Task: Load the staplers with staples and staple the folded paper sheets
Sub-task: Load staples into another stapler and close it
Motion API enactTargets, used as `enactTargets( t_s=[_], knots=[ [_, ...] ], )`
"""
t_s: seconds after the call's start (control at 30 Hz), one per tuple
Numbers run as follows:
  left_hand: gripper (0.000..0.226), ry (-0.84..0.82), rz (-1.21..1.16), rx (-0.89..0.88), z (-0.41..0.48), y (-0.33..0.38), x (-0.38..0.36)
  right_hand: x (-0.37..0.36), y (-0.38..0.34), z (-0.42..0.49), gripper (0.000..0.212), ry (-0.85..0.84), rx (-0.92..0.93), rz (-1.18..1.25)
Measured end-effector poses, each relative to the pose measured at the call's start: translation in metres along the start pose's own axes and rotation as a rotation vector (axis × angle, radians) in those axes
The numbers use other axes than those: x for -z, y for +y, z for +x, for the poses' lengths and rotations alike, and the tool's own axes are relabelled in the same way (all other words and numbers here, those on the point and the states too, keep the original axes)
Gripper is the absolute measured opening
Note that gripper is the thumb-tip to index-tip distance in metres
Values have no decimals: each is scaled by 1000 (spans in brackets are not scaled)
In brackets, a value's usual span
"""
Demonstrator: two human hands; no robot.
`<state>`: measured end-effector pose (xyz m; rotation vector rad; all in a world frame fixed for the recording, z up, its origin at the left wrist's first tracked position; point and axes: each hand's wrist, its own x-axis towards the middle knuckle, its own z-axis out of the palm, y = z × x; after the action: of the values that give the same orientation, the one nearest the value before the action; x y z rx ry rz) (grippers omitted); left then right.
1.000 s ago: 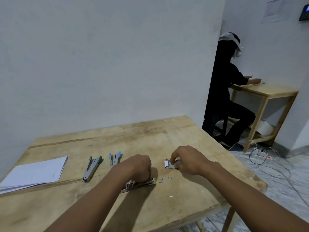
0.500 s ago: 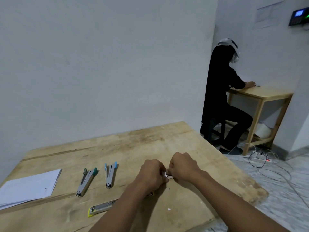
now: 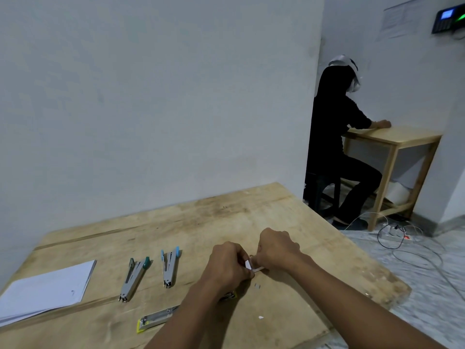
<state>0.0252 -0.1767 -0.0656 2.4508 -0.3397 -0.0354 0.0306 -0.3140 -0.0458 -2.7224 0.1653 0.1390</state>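
Three staplers [image 3: 133,279] lie on the counter [image 3: 226,212] beside the paper sheets [image 3: 45,290] while our left hand [image 3: 227,264] and right hand [image 3: 278,249] pinch a small white staple packet [image 3: 248,264]: loading apparently unfinished, stapling unstarted.

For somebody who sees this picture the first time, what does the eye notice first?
The left hand and right hand pinch a small white packet over the wooden table. Left of them lie three staplers and a paper stack; at far right a person in black sits at another table.
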Motion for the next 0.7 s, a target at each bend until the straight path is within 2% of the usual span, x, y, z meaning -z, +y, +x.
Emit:
enactTargets(
  t_s=[0.13, 0.33, 0.43, 0.57, 0.7],
  knots=[
    [13, -7, 33, 0, 0, -1, -2, -2, -7, -7, 42, 14, 14, -69],
    [13, -16, 55, -5, 2, 4, -3, 2, -13, -13, 43, 14, -2, -115],
    [12, -18, 59, 13, 1, 5, -2, 3, -11, -15, 39, 50, -4, -82],
    [14, -37, 109, 30, 3, 8, 1, 18, -10, -17, 34, 194, 4, 32],
    [24, -67, 185, 18, 5, 10, 1, 29, -9, -18, 21, 153, 7, 173]
  ],
)
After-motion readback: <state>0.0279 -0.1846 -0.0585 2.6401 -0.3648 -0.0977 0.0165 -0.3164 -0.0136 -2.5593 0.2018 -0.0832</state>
